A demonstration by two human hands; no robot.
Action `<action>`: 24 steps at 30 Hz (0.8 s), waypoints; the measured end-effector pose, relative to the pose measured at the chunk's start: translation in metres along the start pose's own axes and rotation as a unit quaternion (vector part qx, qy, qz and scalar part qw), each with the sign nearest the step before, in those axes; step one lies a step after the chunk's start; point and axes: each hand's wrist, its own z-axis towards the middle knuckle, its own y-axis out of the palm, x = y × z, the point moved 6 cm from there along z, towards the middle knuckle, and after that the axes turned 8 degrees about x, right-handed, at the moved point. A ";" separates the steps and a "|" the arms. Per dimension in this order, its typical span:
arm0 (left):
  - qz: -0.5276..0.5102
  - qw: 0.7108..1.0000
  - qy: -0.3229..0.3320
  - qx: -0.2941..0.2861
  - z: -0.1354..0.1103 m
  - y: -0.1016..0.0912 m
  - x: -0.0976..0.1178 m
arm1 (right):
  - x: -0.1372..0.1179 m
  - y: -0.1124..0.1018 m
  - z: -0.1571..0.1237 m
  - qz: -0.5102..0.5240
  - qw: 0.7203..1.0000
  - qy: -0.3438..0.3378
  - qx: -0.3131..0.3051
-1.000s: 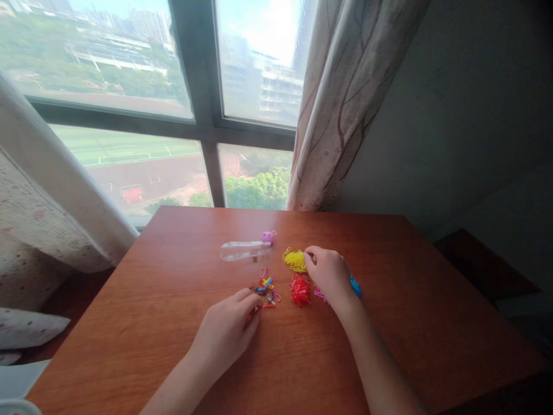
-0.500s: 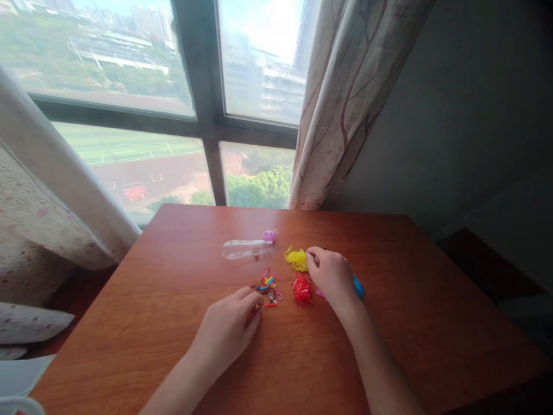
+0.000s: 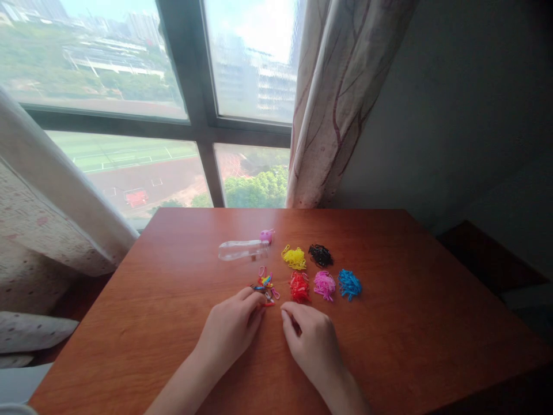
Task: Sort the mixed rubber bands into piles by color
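On the brown wooden table (image 3: 401,346) lie sorted heaps of small elastic bands: yellow (image 3: 294,257), black (image 3: 320,255), red (image 3: 299,286), pink (image 3: 324,285) and blue (image 3: 349,283). A mixed-colour heap (image 3: 264,282) sits to their left. My left hand (image 3: 231,329) rests on the table with its fingers curled together, fingertips at the near edge of the mixed heap; whether they pinch a band is hidden. My right hand (image 3: 309,340) lies just to the right of it, below the red heap, fingers curled in with nothing showing in them.
A clear plastic bottle (image 3: 241,250) lies on its side behind the mixed heap, its pink cap (image 3: 266,236) at the right end. Beyond the table is a window (image 3: 129,86) with curtains (image 3: 337,104) on both sides. A dark wall stands on the right.
My right hand has drawn back from the spot beside the yellow heap to the near side of the red heap, uncovering the black, pink and blue heaps. My left hand has hardly moved.
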 end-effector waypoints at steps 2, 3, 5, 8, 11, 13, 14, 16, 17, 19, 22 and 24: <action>-0.002 1.000 -0.003 0.005 0.001 0.000 0.000 | 0.001 0.002 -0.006 0.006 1.000 0.000 0.003; -0.003 1.000 -0.004 0.007 0.001 0.000 0.000 | 0.002 0.002 -0.007 0.009 1.000 0.000 0.005; -0.007 1.000 -0.007 0.011 0.002 -0.001 0.000 | 0.003 0.003 -0.010 0.014 1.000 0.004 0.007; -0.015 1.000 -0.007 0.020 0.003 -0.004 0.001 | 0.005 0.002 -0.014 0.016 1.000 0.008 -0.002; -0.022 0.999 0.003 0.033 0.007 -0.009 0.006 | 0.004 0.002 -0.018 0.022 1.000 0.009 -0.011; -0.024 0.999 0.013 0.035 0.012 -0.012 0.012 | 0.004 0.002 -0.019 0.026 1.000 0.011 -0.014; -0.023 0.999 0.019 0.034 0.016 -0.013 0.015 | 0.004 0.002 -0.019 0.028 0.999 0.012 -0.014; -0.012 0.999 0.033 0.028 0.026 -0.013 0.023 | 0.004 0.003 -0.020 0.033 0.999 0.016 -0.015; -0.003 0.999 0.042 0.026 0.032 -0.013 0.028 | 0.004 0.003 -0.020 0.036 0.999 0.019 -0.015; 0.017 0.998 0.062 0.023 0.044 -0.011 0.036 | 0.005 0.003 -0.019 0.042 0.999 0.023 -0.016; 0.040 0.996 0.082 0.019 0.061 -0.006 0.046 | 0.004 0.002 -0.019 0.049 0.998 0.025 -0.013; 0.046 0.995 0.087 0.016 0.069 -0.001 0.049 | 0.004 0.001 -0.019 0.051 0.998 0.024 -0.009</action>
